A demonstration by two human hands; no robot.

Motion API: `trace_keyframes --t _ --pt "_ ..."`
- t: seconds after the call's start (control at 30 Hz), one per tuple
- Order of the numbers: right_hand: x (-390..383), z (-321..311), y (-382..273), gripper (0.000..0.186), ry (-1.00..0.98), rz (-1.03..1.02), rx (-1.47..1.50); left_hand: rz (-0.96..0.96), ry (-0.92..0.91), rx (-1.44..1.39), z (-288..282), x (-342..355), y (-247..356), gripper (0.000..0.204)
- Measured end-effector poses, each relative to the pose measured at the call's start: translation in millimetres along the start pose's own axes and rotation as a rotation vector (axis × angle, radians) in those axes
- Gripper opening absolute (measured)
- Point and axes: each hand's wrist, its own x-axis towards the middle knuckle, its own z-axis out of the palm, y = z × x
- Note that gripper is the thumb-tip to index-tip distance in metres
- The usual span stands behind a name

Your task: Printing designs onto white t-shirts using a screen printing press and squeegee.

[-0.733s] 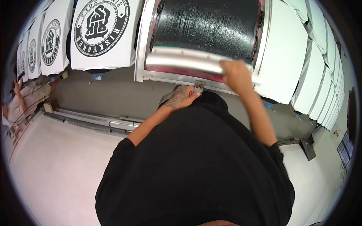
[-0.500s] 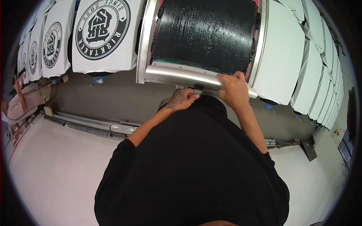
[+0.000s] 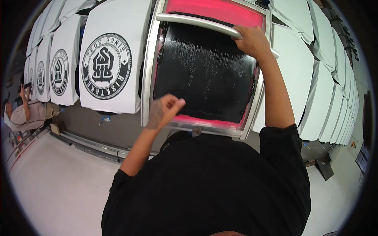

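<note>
One right hand (image 3: 252,41) clenched around squeegee bar (image 3: 197,21), left hand (image 3: 165,112) fisted beside screen frame (image 3: 147,78)

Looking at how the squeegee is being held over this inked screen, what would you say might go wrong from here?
1. Only the right hand grips the squeegee, at one end, so pressure may be uneven and streak the black ink.
2. The left hand hovers over the wet ink and might smear it, possibly onto nearby printed shirts.
</note>
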Motion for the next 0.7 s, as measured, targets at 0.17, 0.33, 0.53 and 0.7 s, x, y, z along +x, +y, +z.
trace_keyframes --t 0.17,0.33,0.53,0.7 --pt "-24 81 11 0.041 0.218 -0.116 -0.144 0.435 0.449 0.363 -35 93 36 0.049" --pt "-84 37 -39 0.038 0.072 -0.108 -0.038 0.859 0.75 1.061 -58 121 78 0.071" --pt "-174 -3 -62 0.04 0.07 0.09 -0.008 1.016 0.342 0.931 -71 80 44 0.034" --pt "-281 22 -51 0.033 0.016 0.22 0.064 0.843 0.321 0.848 -59 4 -44 0.033"
